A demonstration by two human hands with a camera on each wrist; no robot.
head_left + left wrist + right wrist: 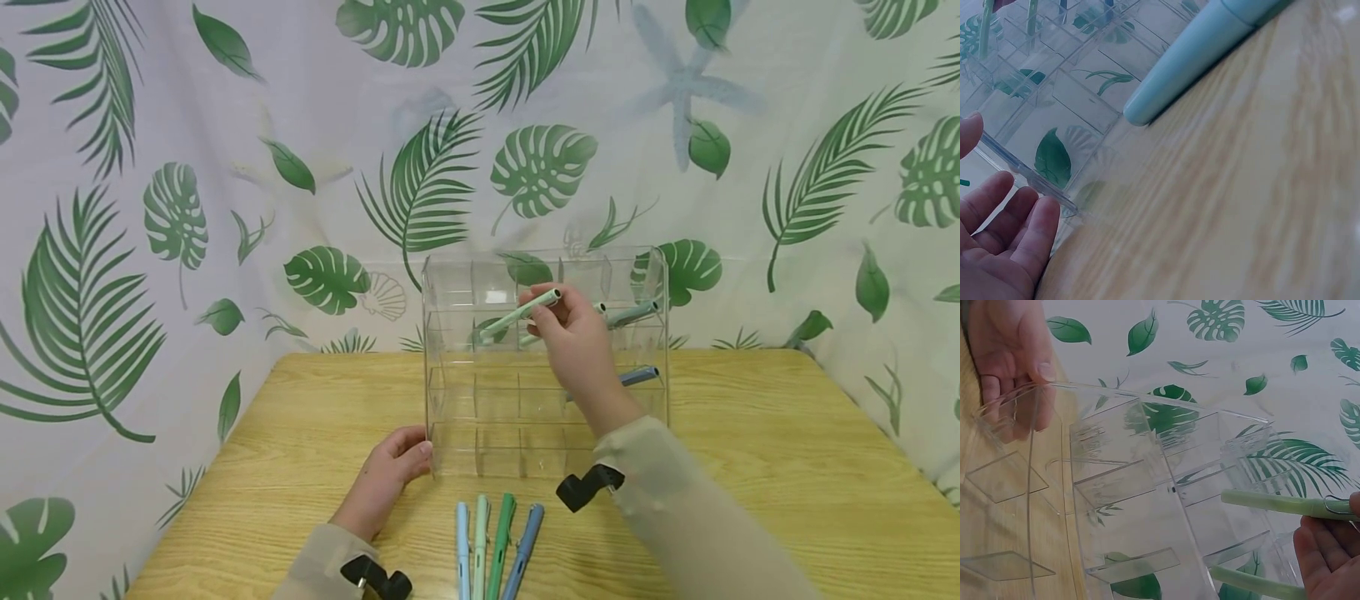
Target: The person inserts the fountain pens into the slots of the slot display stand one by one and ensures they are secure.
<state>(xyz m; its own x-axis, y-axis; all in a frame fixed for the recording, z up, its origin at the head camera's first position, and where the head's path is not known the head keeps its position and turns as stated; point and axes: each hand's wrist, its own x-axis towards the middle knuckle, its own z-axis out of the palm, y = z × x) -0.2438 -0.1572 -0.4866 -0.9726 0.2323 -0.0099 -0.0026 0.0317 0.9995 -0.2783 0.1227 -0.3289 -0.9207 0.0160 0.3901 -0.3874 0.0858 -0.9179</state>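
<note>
A clear acrylic organizer (pixel 497 408) with several rows of compartments stands on the table. My right hand (pixel 581 350) pinches a light green capped pen (pixel 517 317) between thumb and fingers, aslant before an upper row; the right wrist view shows its plain end (pixel 1254 500) pointing at the compartments. My left hand (pixel 386 475) holds the organizer's lower left side, thumb on one side of the clear panel and fingers (pixel 1038 234) on the other. Behind my right hand, another light green pen (pixel 1254 584), a grey-green pen (pixel 633 314) and a blue pen (pixel 637 376) lie in compartments.
Below the organizer, side by side on the wooden table (pixel 300 417), lie a light blue pen (pixel 462 550), a pale green pen (pixel 481 546), a dark green pen (pixel 501 542) and a slate blue pen (pixel 525 550). A leaf-patterned cloth (pixel 262 233) hangs behind.
</note>
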